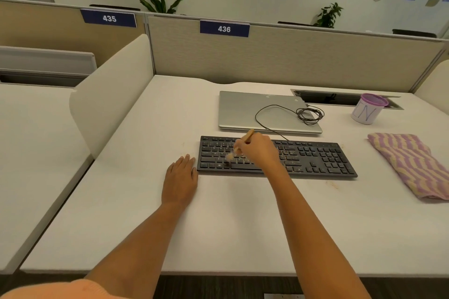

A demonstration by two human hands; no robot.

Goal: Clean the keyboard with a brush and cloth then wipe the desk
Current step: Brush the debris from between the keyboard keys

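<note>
A black keyboard (320,156) lies across the middle of the white desk (230,221). My right hand (258,150) hovers over its left half and grips a small wooden brush (239,145), whose pale bristles touch the keys near the lower left rows. My left hand (181,178) rests flat on the desk with straight fingers, its fingertips against the keyboard's left edge. A pink and beige striped cloth (410,165) lies folded on the desk to the right of the keyboard.
A shut silver laptop (243,111) sits behind the keyboard with the coiled keyboard cable (309,115) on its lid. A white cup with a purple lid (368,109) stands at the back right beside a cable slot. Beige partitions close off the back and left.
</note>
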